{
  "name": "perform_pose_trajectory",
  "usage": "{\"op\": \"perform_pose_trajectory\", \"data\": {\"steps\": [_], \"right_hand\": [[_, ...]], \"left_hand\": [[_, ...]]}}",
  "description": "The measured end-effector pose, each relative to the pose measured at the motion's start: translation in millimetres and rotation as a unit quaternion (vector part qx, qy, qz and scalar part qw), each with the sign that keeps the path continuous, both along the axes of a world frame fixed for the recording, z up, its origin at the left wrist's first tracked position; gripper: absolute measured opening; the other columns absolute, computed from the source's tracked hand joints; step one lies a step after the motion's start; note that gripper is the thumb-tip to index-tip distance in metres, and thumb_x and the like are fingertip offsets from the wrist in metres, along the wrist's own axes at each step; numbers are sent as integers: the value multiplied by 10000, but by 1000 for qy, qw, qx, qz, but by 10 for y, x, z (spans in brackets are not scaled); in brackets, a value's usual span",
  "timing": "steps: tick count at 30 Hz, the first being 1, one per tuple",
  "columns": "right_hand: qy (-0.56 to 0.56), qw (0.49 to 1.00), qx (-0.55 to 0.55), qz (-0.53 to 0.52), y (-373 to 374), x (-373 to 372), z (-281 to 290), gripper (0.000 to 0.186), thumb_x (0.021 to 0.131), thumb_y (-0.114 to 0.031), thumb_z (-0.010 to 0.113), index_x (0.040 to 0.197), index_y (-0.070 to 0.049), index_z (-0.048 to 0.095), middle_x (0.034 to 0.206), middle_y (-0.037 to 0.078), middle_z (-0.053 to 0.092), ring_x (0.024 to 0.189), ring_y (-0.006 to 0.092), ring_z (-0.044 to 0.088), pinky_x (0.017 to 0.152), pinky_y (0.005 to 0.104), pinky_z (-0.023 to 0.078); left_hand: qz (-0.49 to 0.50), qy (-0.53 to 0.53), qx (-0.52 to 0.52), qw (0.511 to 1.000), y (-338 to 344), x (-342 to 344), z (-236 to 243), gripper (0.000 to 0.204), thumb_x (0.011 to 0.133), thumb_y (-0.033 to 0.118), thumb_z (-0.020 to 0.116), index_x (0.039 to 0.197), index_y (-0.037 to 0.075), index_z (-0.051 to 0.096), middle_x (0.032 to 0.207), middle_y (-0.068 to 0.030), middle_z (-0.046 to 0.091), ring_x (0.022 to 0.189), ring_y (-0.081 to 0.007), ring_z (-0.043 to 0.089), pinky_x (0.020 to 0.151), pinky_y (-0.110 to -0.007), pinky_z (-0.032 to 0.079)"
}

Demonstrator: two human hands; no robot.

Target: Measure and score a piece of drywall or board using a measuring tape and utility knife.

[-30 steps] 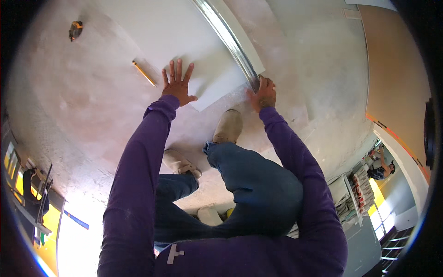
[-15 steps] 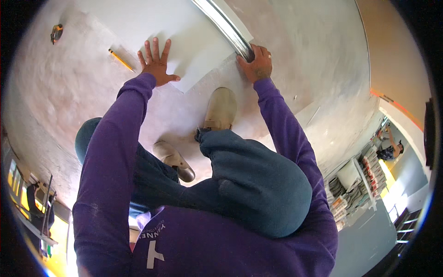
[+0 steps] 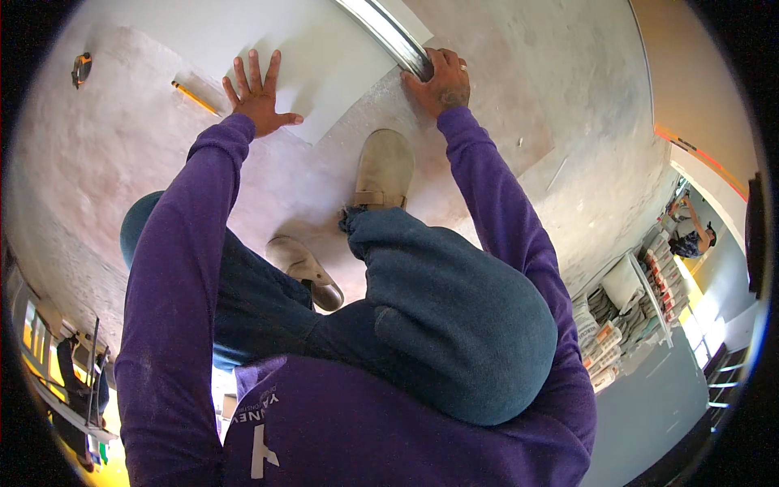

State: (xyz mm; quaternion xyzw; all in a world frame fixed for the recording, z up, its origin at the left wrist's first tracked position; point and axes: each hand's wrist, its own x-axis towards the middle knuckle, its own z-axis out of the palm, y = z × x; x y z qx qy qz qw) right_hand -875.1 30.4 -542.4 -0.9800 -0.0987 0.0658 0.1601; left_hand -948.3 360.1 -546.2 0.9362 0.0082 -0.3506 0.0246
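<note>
1. Evidently the work is at a setting-and-holding stage: a shiny metal channel [image 3: 388, 34] already lies lengthwise on a smooth white board [image 3: 329, 69], at the top centre of the frame.
2. No pencil line or cut shows on the visible part of the board, so I judge that any marking is not yet done; how much remains overall cannot be told, since the far ends run out of view.
3. The channel looks bright and mirror-like along its length, darker at its near end, its straight run bent by the lens. A narrow white strip of board shows to its right, and its near end appears to reach slightly past the board's lower edge.
4. The right hand [image 3: 441, 84], upper centre-right, is curled over that near end, thumb to the left and fingers to the right; how firmly it presses cannot be told.
5. The left hand [image 3: 258, 109], upper left of centre, is spread wide and flat on the board, grasping nothing.
6. A yellow pencil [image 3: 195, 98] lies just beside the board's left edge, with a black-and-orange tape measure [image 3: 81, 71] farther off, upper left; neither is held.
</note>
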Motion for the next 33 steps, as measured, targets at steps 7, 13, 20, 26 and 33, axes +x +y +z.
{"op": "perform_pose_trajectory", "data": {"steps": [7,13,20,26,33], "right_hand": [[10,1000,12,-13,89,35,60,607,695,-451,751,1176,-108,610,1162,139,565,1094,319,532,909,429,475],[-7,1000,-9,-16,36,45,-38,630,693,-475,756,1191,-119,609,1164,133,565,1091,316,531,913,424,472],[-5,1000,2,-19,-2,-9,-128,629,688,-485,764,1186,-132,617,1186,131,552,1106,313,522,923,425,465],[-8,999,8,-30,29,86,-118,621,678,-480,777,1169,-131,628,1182,130,551,1128,322,501,933,427,456],[-32,999,24,-9,-29,47,-227,601,691,-461,776,1153,-104,636,1181,141,544,1112,332,495,951,431,437]], "left_hand": [[5,-125,-62,990,111,-126,-156,1279,661,678,717,1491,316,-186,1547,-196,-220,1397,-464,-221,1056,-705,-31],[0,-129,-55,990,83,-128,-215,1262,673,668,718,1490,327,-181,1553,-188,-207,1401,-450,-221,1060,-696,-48],[3,-142,-72,987,55,-194,-262,1263,672,676,715,1487,331,-186,1548,-181,-228,1400,-435,-237,1064,-686,-62],[-10,-191,-81,978,142,-118,-207,1275,659,686,719,1488,333,-184,1545,-177,-238,1399,-430,-242,1065,-682,-67],[4,-153,-83,985,84,-137,-255,1283,657,672,729,1489,328,-183,1544,-179,-240,1396,-428,-252,1063,-681,-79]]}}
